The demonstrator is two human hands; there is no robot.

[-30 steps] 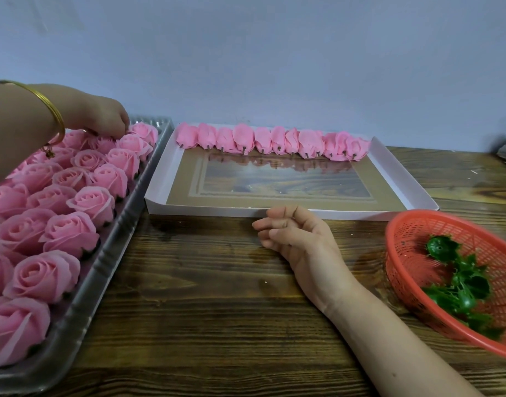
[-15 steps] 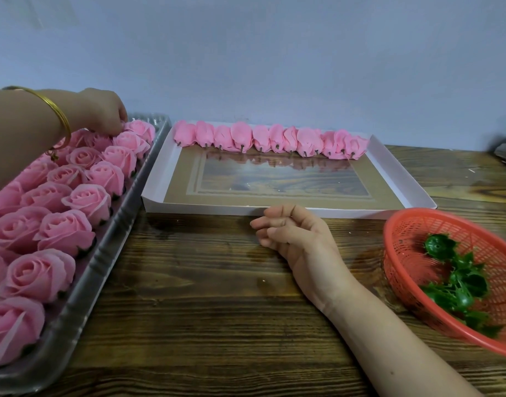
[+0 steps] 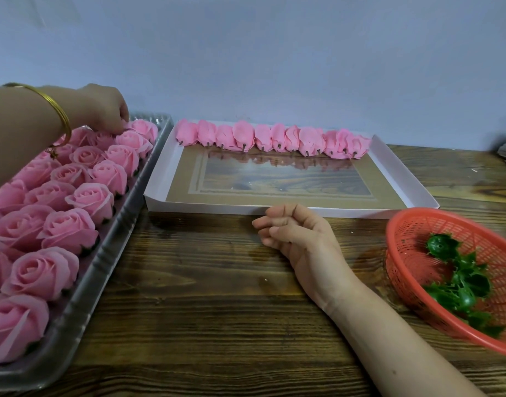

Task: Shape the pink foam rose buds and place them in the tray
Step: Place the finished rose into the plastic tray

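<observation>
Dark wooden tabletop (image 3: 206,310), two trays, one basket, both hands in view.
Bare wood lies open at lower centre, where the right hand (image 3: 297,236) rests with fingers loosely curled and holding nothing, just short of the near wall of a shallow white cardboard tray (image 3: 206,207). At lower right, a red plastic mesh basket (image 3: 409,262) holds green plastic calyxes (image 3: 463,285). Along the left edge, a clear plastic tray (image 3: 83,296) is packed with open pink foam roses (image 3: 68,230). Farther back, the left hand (image 3: 103,107), with a gold bangle (image 3: 61,116) at its wrist, reaches over that tray's far end, fingertips down on a rose; I cannot tell whether they grip it. Shaped pink foam rose buds (image 3: 274,138) line the white tray's far wall, with bare floor before them.
</observation>
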